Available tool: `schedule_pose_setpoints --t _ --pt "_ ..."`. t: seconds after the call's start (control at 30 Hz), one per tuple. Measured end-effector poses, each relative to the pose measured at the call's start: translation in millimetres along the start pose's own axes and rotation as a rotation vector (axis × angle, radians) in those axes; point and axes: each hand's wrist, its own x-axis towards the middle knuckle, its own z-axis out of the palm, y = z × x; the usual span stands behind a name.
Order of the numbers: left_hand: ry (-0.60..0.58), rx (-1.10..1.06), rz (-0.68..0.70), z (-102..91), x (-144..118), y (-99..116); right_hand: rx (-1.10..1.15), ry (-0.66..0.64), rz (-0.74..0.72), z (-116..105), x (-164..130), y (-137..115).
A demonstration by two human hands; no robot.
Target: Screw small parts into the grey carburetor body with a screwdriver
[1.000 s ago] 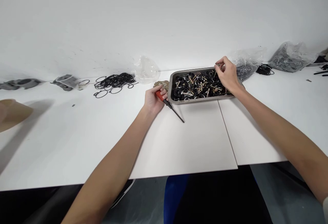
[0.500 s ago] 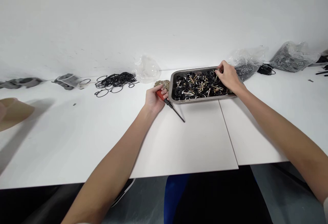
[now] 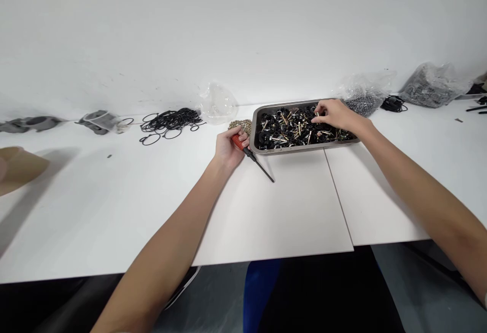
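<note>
A screwdriver point(image 3: 249, 153) with a red and black handle lies in my left hand point(image 3: 229, 149), its dark shaft slanting down to the right over the table. That hand rests closed beside the left end of a metal tray point(image 3: 304, 147). Inside the tray is a heap of mixed screws and black fittings point(image 3: 285, 127). Over the tray's right half is my right hand point(image 3: 333, 114), thumb and fingers pinched at the heap. A small metallic piece seems to sit at its fingertips, too small to name.
Brass-coloured small parts point(image 3: 241, 126) lie behind my left hand. Black rubber rings point(image 3: 171, 122) and a clear plastic bag point(image 3: 217, 102) are farther left along the wall. Bags of dark parts point(image 3: 433, 87) stand at the right. A tan roll point(image 3: 23, 168) sits at the left edge.
My right hand has shifted a little left and down over the tray, its fingers now pointing left. My left hand and the screwdriver have stayed in place.
</note>
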Motion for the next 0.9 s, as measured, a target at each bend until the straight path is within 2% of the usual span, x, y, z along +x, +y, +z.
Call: schedule_pose_setpoints --t 0.13,0.4,0.63,0.9 --pt "0.000 0.005 -0.003 0.6 -1 0 0.060 -0.036 0.004 -7 2 3" --pt "0.009 -0.003 -0.001 0.8 -1 0 0.021 -0.070 -0.052 -12 2 -3" --pt "0.002 -0.009 -0.004 0.9 -1 0 0.035 0.031 -0.079 -26 -1 -9" --pt "0.001 -0.002 -0.008 1.2 -2 0 0.034 0.018 -0.066 -28 -1 -11"
